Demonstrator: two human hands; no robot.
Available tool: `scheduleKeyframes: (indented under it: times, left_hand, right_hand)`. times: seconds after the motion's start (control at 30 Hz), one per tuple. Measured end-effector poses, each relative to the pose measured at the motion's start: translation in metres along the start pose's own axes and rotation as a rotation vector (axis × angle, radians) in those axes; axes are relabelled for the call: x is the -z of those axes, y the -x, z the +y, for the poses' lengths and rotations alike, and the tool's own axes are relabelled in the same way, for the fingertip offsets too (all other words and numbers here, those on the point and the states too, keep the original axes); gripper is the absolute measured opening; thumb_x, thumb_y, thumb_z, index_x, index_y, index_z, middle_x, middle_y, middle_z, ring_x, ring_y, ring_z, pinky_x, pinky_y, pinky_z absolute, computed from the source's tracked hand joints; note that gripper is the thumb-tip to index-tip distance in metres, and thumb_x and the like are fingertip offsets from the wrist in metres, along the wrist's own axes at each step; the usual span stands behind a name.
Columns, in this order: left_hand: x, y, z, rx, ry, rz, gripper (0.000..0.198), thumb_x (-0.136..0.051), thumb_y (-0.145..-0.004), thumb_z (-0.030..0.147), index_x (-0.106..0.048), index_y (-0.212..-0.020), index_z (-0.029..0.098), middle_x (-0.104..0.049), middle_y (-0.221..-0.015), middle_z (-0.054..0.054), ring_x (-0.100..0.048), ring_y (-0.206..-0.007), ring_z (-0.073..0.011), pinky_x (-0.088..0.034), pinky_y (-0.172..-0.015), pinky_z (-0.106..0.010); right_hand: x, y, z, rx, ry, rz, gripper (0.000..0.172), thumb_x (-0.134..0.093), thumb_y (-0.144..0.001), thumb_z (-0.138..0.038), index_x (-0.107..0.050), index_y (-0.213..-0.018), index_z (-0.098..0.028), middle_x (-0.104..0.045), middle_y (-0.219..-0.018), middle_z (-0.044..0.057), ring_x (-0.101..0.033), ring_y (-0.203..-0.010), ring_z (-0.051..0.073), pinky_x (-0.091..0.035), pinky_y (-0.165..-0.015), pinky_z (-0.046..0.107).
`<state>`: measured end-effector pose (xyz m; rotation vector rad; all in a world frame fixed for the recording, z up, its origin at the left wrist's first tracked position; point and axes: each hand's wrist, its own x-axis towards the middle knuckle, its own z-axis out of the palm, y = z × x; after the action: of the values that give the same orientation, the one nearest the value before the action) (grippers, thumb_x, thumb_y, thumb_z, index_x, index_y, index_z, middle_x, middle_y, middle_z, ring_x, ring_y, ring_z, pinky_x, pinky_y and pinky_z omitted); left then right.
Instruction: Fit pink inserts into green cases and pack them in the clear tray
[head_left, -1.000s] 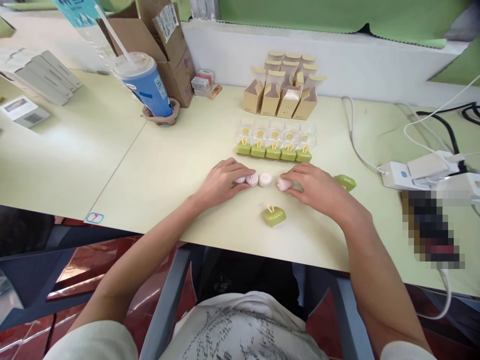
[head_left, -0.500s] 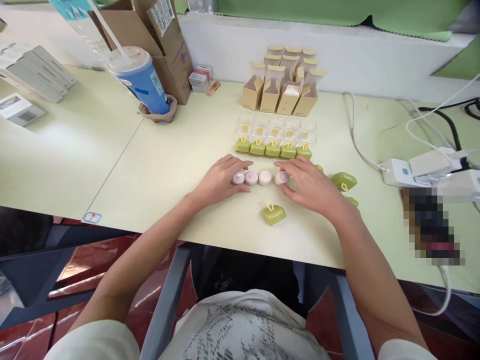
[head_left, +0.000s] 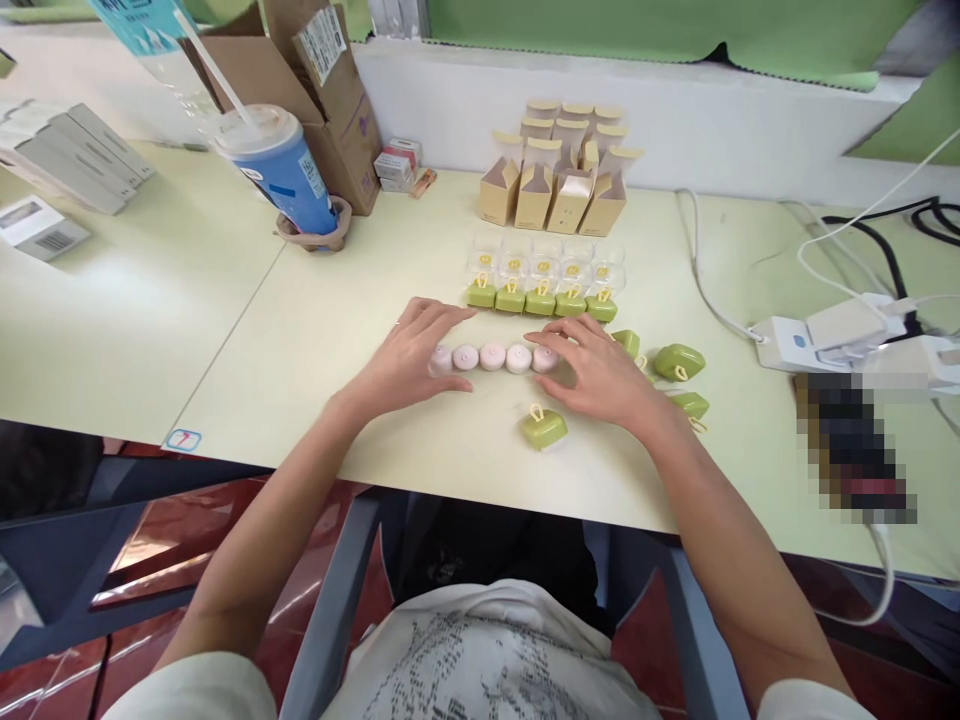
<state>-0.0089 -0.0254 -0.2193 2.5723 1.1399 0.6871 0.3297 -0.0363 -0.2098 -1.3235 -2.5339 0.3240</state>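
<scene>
Several small pale pink round pieces (head_left: 492,357) stand side by side in a row on the table. My left hand (head_left: 412,352) cups the row's left end, thumb and fingers apart around the end piece. At the right end, my right hand (head_left: 589,365) is spread the same way, its fingertips at the last piece. Behind them lies a row of green caps with yellow loops (head_left: 540,301), with clear covers (head_left: 545,262) behind those. A single green cap (head_left: 544,430) sits in front of the pink row. More green caps (head_left: 679,362) lie beside my right hand, partly hidden by it.
Open small cardboard boxes (head_left: 533,198) stand at the back. To the left are a blue cup (head_left: 289,190) in a holder and a large brown carton (head_left: 349,140). A power strip (head_left: 795,343), cables and a blurred dark object (head_left: 851,440) lie at right.
The pink pieces now form one tight row, with the gap before the right piece closed. Another pink piece shows at the left end. My left hand has shifted left, and more green caps show at right.
</scene>
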Motion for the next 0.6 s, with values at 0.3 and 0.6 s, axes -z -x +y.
scheduleKeyframes:
  times: [0.3,0.6]
  left_hand:
    - [-0.001,0.023,-0.007,0.105,0.151,0.082,0.031,-0.079,-0.109,0.039,-0.083,-0.136,0.022,-0.084,-0.131,-0.012,-0.079,-0.119,-0.0306,-0.067,-0.104,-0.046]
    - [-0.001,0.011,-0.002,0.065,0.134,0.011,0.036,-0.082,-0.109,0.04,-0.081,-0.139,0.021,-0.082,-0.134,-0.013,-0.076,-0.125,-0.0328,-0.063,-0.111,-0.048]
  right_hand:
    - [-0.01,-0.003,-0.001,0.031,-0.088,0.028,0.041,-0.058,-0.116,-0.028,-0.079,-0.148,-0.015,-0.079,-0.133,0.02,-0.071,-0.129,0.04,-0.062,-0.108,0.056]
    - [-0.013,-0.004,-0.002,-0.009,-0.086,0.051,0.04,-0.06,-0.113,-0.026,-0.08,-0.146,-0.015,-0.079,-0.134,0.019,-0.07,-0.132,0.04,-0.063,-0.104,0.056]
